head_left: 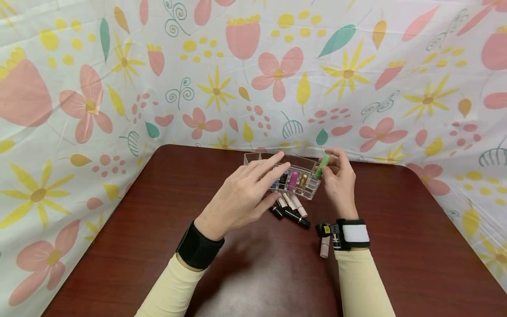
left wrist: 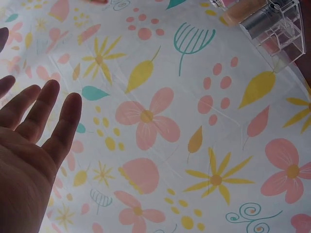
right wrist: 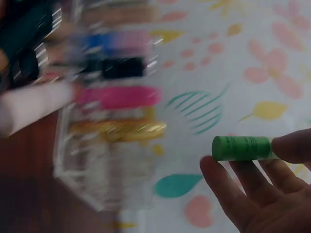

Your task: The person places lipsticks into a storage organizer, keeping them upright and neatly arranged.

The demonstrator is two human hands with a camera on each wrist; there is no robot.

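My right hand (head_left: 340,182) pinches a green lip balm tube (head_left: 322,166) between thumb and fingers, at the right end of a clear cosmetics organizer (head_left: 291,160). In the right wrist view, the green tube (right wrist: 240,148) lies across the fingertips, apart from the organizer. Standing in its slots are a magenta tube (head_left: 293,180), a gold lipstick (head_left: 303,181) and a black tube (head_left: 283,179). My left hand (head_left: 243,191) hovers with extended fingers over the organizer's left part, hiding some of it. Nothing shows in the left palm (left wrist: 24,170) in its wrist view.
Loose pale pink tubes (head_left: 299,206) and black tubes (head_left: 297,219) lie in front of the organizer. Another pale pink tube (head_left: 325,248) lies beside my right wrist. Behind the brown table (head_left: 158,246) hangs a flowered curtain (head_left: 218,88).
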